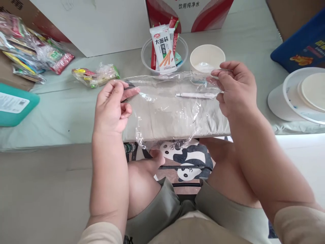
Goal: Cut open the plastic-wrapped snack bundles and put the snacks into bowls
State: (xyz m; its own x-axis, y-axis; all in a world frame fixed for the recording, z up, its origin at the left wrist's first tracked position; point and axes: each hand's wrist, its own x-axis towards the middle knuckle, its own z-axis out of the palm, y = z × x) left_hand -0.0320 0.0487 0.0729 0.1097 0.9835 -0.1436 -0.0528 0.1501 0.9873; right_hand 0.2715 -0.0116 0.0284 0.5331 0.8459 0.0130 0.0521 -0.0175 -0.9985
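Observation:
I hold a clear plastic bag (pixel 172 108) stretched out in front of me above the table edge. My left hand (pixel 111 108) pinches the bag's upper left corner, thumb against forefinger. My right hand (pixel 235 89) pinches its upper right corner in the same way. A white pen (pixel 195 96) shows through the bag, near my right hand; whether it lies on the table or in the bag I cannot tell. Both forearms reach up from my lap.
Behind the bag stand a clear bowl (pixel 147 54) with snack packets (pixel 164 49) and a white paper cup (pixel 207 57). Wrapped snacks (pixel 95 74) and a pile of packets (pixel 27 47) lie at the left by a teal box (pixel 15 105). White plates (pixel 299 95) sit at the right.

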